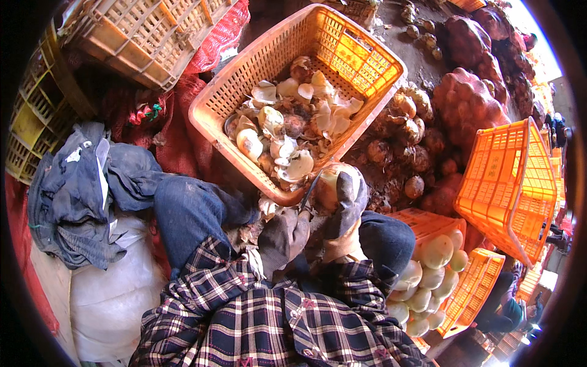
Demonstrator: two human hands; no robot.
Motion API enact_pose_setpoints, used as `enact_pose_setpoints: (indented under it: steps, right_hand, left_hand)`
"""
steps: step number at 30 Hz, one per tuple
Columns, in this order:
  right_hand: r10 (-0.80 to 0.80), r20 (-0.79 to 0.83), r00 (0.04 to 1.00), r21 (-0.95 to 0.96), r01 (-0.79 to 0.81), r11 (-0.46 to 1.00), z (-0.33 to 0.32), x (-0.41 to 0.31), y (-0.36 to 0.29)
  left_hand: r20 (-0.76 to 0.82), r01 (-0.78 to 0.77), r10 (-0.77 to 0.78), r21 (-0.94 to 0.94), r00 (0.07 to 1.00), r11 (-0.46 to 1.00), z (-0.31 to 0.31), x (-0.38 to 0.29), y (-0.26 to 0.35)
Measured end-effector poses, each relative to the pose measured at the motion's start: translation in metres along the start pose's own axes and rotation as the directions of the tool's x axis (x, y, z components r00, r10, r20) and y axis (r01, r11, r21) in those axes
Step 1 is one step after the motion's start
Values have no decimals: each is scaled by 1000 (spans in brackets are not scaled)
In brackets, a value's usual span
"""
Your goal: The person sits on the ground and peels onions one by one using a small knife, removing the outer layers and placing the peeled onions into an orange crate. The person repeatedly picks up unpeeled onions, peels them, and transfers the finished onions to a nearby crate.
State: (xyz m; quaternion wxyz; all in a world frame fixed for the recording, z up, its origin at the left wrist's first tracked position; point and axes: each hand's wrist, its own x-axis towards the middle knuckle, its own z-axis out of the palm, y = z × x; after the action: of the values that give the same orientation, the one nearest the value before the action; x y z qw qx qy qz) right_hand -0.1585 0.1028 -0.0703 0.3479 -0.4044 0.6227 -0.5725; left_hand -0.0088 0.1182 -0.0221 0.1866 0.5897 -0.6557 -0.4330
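Both my hands wear dirty work gloves. My left hand [284, 236] is closed around the handle of a knife [312, 189], whose thin dark blade points up and right, beside the onion. In my right hand [347, 206] is a large onion [326, 187] with pale and brownish skin, held between my knees at the near corner of an orange plastic crate [257, 178]. Inside that crate lie onion skins [296, 166] and several onions, some partly peeled, such as the whitish one [250, 144]. My palms are hidden from view.
Unpeeled onions [415, 156] lie on the ground at right, near full red mesh sacks [467, 103]. Peeled onions [431, 277] fill a crate beside my right knee. Another orange crate [495, 179] stands beyond. A dark garment [78, 202] lies at left. A person [509, 307] sits at far right.
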Motion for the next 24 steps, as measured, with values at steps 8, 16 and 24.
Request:
enact_pose_setpoints:
  steps: [8, 16, 24]
  right_hand:
    - [-30, -160, 987, -96, 15, 995, 10, -2, 16]
    - [-237, -72, 969, -253, 212, 944, 12, -3, 35]
    - [-255, -107, 961, -240, 224, 945, 18, 3, 13]
  left_hand:
    - [-97, -327, 366, 283, 926, 902, 14, 12, -25]
    - [77, -319, 339, 578, 938, 751, 18, 19, -31]
    - [180, 15, -77, 321, 981, 947, 19, 35, -20]
